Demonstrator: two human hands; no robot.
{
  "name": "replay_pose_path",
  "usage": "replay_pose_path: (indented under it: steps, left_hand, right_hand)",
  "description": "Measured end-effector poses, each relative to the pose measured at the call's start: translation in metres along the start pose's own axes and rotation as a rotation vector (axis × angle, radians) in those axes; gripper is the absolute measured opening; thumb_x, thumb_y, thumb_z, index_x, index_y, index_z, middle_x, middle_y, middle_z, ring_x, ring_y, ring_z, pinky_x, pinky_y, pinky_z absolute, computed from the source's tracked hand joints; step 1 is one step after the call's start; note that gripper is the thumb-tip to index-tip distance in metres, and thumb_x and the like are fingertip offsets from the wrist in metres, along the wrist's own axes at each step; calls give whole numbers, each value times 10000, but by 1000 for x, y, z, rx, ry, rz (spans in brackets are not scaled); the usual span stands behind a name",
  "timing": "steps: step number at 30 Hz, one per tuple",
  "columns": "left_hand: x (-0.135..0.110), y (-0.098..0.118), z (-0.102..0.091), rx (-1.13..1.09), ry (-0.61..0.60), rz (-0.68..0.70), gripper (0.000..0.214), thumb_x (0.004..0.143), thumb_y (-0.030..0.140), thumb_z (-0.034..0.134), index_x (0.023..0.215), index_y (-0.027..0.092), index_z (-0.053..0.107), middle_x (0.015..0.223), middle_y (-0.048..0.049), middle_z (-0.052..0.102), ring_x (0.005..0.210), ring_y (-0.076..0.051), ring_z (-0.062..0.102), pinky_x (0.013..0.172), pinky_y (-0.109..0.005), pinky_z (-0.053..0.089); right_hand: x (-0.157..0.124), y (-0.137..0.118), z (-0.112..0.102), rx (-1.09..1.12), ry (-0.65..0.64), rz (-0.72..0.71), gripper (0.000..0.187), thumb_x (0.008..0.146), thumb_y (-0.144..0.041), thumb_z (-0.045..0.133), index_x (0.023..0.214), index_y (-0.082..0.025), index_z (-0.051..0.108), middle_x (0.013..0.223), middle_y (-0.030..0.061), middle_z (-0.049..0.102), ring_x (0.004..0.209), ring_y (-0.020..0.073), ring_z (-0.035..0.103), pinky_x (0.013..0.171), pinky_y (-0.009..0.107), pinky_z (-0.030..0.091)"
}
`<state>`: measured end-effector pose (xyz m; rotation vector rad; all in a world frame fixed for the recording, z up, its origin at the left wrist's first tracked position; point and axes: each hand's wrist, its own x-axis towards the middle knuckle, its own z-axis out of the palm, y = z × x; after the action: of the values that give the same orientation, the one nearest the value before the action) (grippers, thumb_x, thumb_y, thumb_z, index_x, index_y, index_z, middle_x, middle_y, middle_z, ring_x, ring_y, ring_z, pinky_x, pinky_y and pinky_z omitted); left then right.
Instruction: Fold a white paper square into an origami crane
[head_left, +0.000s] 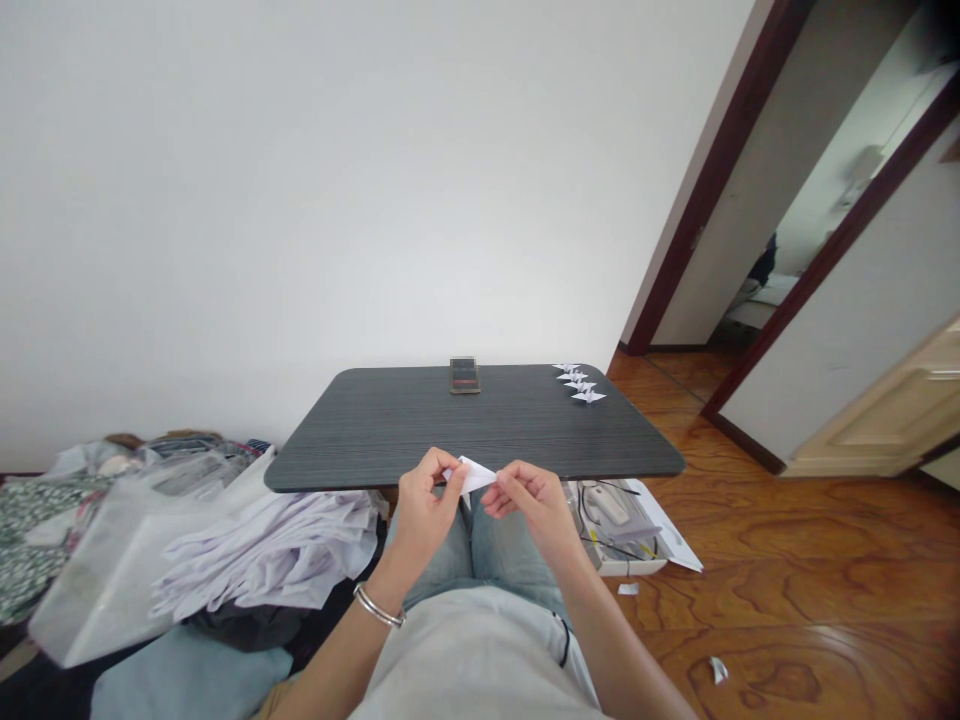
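Observation:
A small piece of folded white paper is held between my two hands, just over the near edge of the dark grey table. My left hand pinches its left end between thumb and fingers. At the pointed right end, my right hand closes thumb and fingertips on the tip. Several folded paper cranes stand in a row at the table's far right corner. The fingers hide part of the paper, so its full shape cannot be made out.
A phone rests at the table's back edge by the wall. Piled clothes and plastic bags lie at the left. Below the table on the right, a white box holds cables. Paper scraps lie on the wooden floor.

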<state>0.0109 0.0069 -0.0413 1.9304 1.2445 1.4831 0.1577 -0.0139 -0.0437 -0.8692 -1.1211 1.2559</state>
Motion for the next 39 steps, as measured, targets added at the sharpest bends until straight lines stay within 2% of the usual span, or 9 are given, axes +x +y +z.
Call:
replay_pose_path:
  steps: [9,16,22,27,33,39]
  left_hand:
    - [1,2,-2,-25,17,-42,203,810,307,507,674,160,533,605,23,541,528,-90,482,498,-186,366]
    - [2,7,-3,-29,15,-26,193,806,290,514,665,159,525,583,34,515,512,-80,452,499,-184,355]
    - [2,6,-1,-147,-3,-112,222,796,331,524,662,155,516,576,32,491,490,-77,419,462,-182,333]
    - [1,6,0,-170,-9,-110,217,796,333,526,668,158,509,578,32,486,497,-78,423,470,-182,340]
    - [1,8,1,-123,-7,-98,228,795,338,529,655,159,513,569,33,493,492,-80,422,472,-182,338]
    - [-1,6,3,-149,-16,-125,227,800,343,524,665,161,513,561,35,490,490,-81,421,467,-186,335]
  right_hand:
    - [-2,-1,-2,3,0,-26,332,789,-453,551,694,-148,639,627,55,687,517,127,626,501,224,517]
    - [-3,-2,0,-31,10,-60,281,761,-414,607,651,-156,615,582,28,665,493,105,603,492,199,502]
    - [-3,1,0,-61,29,-95,301,788,-427,569,650,-161,599,577,29,657,496,119,599,499,223,505]
    - [-4,-1,0,-30,14,-93,344,815,-467,509,683,-164,605,615,43,672,508,127,608,495,229,505]
    - [-3,0,2,-50,-5,-60,308,758,-449,597,630,-169,580,559,14,636,482,112,579,481,213,485]
    - [-4,-2,2,-48,-7,-85,278,767,-407,598,629,-166,588,554,13,626,493,108,565,499,213,471]
